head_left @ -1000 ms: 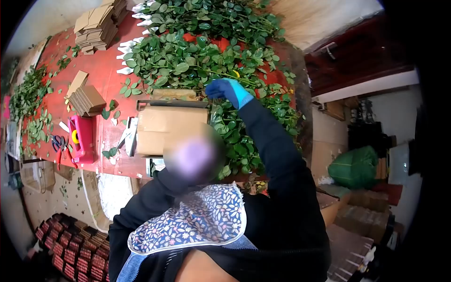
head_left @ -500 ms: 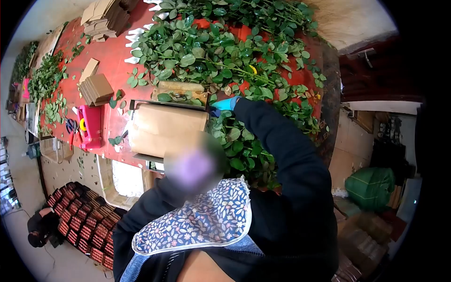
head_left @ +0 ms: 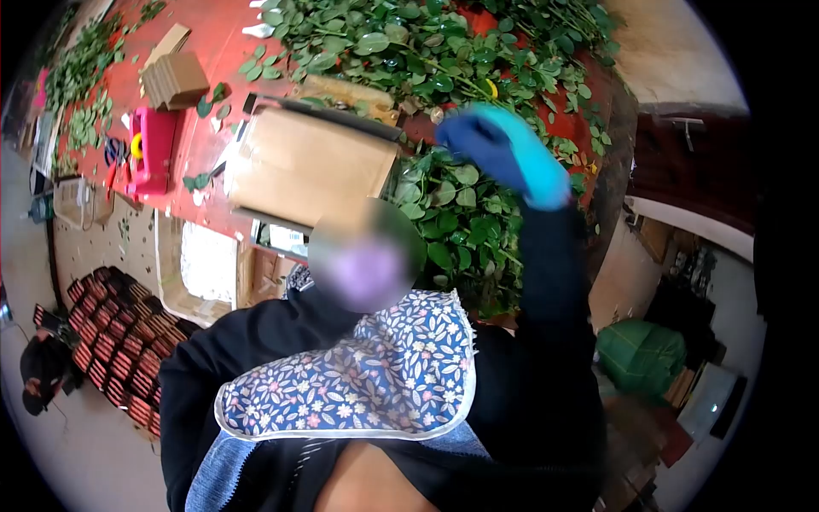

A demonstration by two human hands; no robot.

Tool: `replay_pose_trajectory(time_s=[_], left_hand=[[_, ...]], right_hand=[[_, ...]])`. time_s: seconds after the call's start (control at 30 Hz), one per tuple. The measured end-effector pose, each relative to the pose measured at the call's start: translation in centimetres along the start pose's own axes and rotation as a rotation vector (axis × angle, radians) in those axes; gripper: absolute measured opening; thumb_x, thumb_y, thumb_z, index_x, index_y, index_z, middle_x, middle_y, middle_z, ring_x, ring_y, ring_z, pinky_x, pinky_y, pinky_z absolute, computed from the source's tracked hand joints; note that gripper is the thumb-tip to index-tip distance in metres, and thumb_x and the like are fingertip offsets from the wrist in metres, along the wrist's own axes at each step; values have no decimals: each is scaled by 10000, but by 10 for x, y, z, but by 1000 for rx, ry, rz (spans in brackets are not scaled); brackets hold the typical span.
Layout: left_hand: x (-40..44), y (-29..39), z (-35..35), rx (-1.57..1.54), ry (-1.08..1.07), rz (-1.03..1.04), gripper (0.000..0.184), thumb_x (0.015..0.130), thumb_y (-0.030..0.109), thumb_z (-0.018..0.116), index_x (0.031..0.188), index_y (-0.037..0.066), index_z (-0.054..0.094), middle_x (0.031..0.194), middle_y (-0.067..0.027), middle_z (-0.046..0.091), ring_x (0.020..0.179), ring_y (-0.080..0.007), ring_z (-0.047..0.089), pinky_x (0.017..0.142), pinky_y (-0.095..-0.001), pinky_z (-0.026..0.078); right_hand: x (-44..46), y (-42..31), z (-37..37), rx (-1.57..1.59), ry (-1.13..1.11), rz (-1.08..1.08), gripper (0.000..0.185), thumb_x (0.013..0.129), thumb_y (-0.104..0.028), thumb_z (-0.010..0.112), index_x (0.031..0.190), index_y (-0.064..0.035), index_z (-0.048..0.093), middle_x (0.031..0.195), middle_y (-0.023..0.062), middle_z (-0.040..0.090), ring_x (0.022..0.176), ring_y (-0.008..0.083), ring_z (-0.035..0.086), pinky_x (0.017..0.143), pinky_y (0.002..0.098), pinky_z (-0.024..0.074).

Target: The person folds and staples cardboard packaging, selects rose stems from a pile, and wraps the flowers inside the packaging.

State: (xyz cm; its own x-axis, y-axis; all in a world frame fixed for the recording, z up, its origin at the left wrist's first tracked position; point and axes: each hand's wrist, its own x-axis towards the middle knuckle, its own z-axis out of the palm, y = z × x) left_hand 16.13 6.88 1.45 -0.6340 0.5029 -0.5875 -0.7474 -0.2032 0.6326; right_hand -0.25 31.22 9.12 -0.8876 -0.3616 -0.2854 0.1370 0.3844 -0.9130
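Note:
My right hand [head_left: 503, 154], in a turquoise and dark-blue glove, is raised over the rose stems [head_left: 448, 218] to the right of a box. It is smeared by motion, and its finger positions are unclear. Brown paper or cardboard [head_left: 311, 162] lies in the dark-edged holder [head_left: 333, 118] on the red table. My left sleeve [head_left: 247, 337] reaches toward the holder's near side; the left hand itself is hidden. A blurred round patch covers the area just in front of my chest.
Leafy stems [head_left: 409, 51] cover the table's far side. Folded cardboard [head_left: 175, 81], a pink holder [head_left: 153, 149] and scissors [head_left: 115, 152] lie at left. A pale crate [head_left: 171, 273] stands below the near edge. Another person [head_left: 43, 363] bends beside stacked dark-red bundles [head_left: 119, 341].
My right hand has lifted away from the right end of the holder and moved rightward. The whole view has shifted, with the table's far part sliding up out of frame.

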Motion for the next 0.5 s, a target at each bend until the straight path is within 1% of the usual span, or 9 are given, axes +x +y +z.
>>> replay_pose_trajectory(time_s=[0.1, 0.13, 0.17, 0.2, 0.23, 0.27, 0.33, 0.4, 0.5], left_hand=[[-1, -4, -2, -24, 60, 24, 115, 968, 176, 601, 981, 62, 602, 746, -15, 624, 581, -55, 532, 547, -182, 433], [-1, 1, 2, -20, 66, 58, 119, 967, 174, 601, 981, 56, 605, 746, -13, 623, 577, -52, 527, 542, -178, 426], [0, 2, 4, -18, 75, 91, 123, 967, 172, 600, 981, 51, 607, 747, -10, 623, 574, -49, 521, 536, -175, 419], [2, -4, 7, 2, 91, 136, 127, 969, 173, 596, 987, 48, 610, 747, -9, 621, 574, -50, 521, 534, -174, 418], [4, -9, 10, 24, 107, 180, 131, 971, 173, 591, 993, 46, 613, 747, -7, 619, 574, -50, 520, 532, -174, 417], [5, -14, 13, 45, 125, 225, 137, 973, 174, 587, 998, 43, 616, 747, -6, 617, 574, -51, 519, 529, -173, 416], [0, -19, 8, -93, 97, 168, 133, 978, 173, 578, 997, 47, 615, 734, -12, 611, 566, -58, 511, 529, -177, 411], [-1, -37, 4, -152, 113, 137, 134, 979, 176, 578, 987, 48, 615, 723, -12, 607, 562, -59, 506, 526, -181, 406], [6, -70, -9, -186, 141, 111, 137, 975, 195, 589, 952, 64, 622, 698, -2, 600, 550, -54, 494, 520, -184, 394]], right_hand=[[-56, -17, 26, 84, -716, 436, 267, 874, -161, 550, 1086, -77, 688, 921, 63, 708, 741, 195, 654, 629, 285, 498], [-76, 41, 55, -229, -594, -399, 255, 804, -159, 600, 1031, -87, 692, 896, 98, 695, 762, 265, 664, 668, 358, 518], [-88, 50, 77, -417, -599, -402, 206, 783, -160, 622, 965, -83, 680, 886, 120, 672, 829, 299, 660, 732, 418, 521], [-88, 50, 98, -688, -748, -391, 187, 799, -174, 595, 942, -76, 666, 895, 108, 672, 843, 270, 659, 751, 427, 510], [-102, 119, 131, -241, -503, -245, 180, 828, -214, 566, 921, -105, 675, 854, 64, 677, 802, 234, 664, 694, 438, 498], [-102, 116, 139, -452, -439, -427, 181, 843, -227, 552, 909, -119, 681, 834, 44, 681, 764, 228, 665, 658, 429, 487], [-80, 133, 142, -784, -414, -557, 193, 856, -248, 547, 926, -124, 677, 795, 26, 683, 699, 224, 664, 607, 408, 470], [-72, 77, 125, -1267, -615, -418, 286, 838, -247, 575, 1044, -53, 616, 745, 51, 670, 652, 241, 664, 570, 395, 459], [-72, 53, 127, -1294, -609, -269, 317, 842, -218, 565, 1095, -28, 573, 718, 56, 664, 635, 242, 664, 539, 405, 453]])
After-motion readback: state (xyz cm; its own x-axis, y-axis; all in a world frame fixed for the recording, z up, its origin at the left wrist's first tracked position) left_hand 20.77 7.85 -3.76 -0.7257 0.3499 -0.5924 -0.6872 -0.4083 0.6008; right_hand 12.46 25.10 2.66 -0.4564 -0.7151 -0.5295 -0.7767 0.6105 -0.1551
